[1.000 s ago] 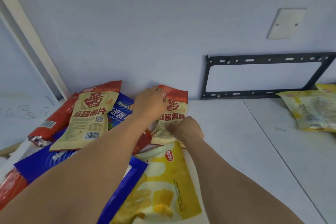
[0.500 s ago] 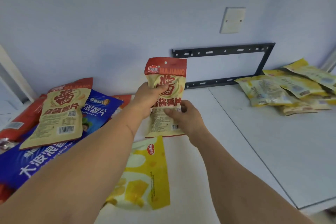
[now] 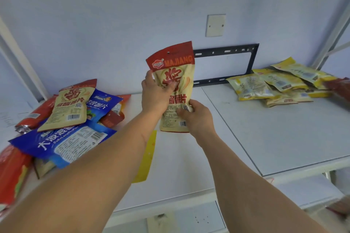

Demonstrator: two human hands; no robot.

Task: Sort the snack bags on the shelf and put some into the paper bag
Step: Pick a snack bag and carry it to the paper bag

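Both hands are gripping the red-and-cream snack bag (image 3: 173, 89) upright above the shelf (image 3: 265, 138) middle: left hand (image 3: 154, 96) pinching its side, right hand (image 3: 195, 117) its lower edge. Sorting step; next, likely choosing between the mixed pile (image 3: 72, 119) at the left end and the yellow pile (image 3: 274, 85) at the right.

A single head-worn wide-angle camera looks forward and down from just above the shelf (image 3: 265, 134), facing the back wall (image 3: 113, 24). It sits close: both forearms stretch from the bottom edge toward the middle. The shelf's front edge crosses low in the view, its back edge meets the wall, and straight lines bow near the sides.
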